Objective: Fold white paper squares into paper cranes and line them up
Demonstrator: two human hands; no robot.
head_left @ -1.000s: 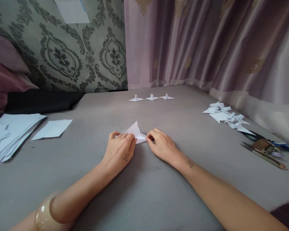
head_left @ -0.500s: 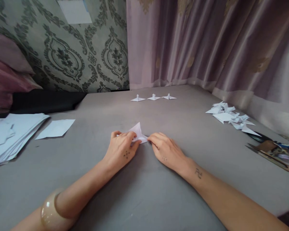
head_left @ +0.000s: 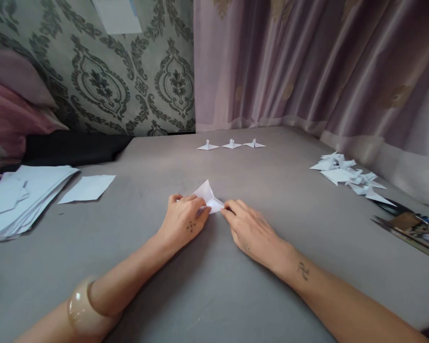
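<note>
A partly folded piece of white paper [head_left: 207,191] lies on the grey surface between my hands, one pointed flap standing up at the back. My left hand [head_left: 184,214] grips its left side, with the fingers curled over and hiding that part. At the paper's right corner, my right hand [head_left: 246,224] is closed, thumb and forefinger pinching the tip.
Three folded paper birds [head_left: 231,144] stand in a row at the back. More folded paper pieces [head_left: 346,174] are heaped at the right, near scissors [head_left: 405,237]. Leftward lie a paper stack [head_left: 39,190] and a single sheet [head_left: 87,188]. Curtains [head_left: 257,62] hang behind.
The view has shifted slightly, so most things appear a little further right. My right hand still pinches the paper's right corner; more of the flap's inner face shows. My left hand keeps its hold.
</note>
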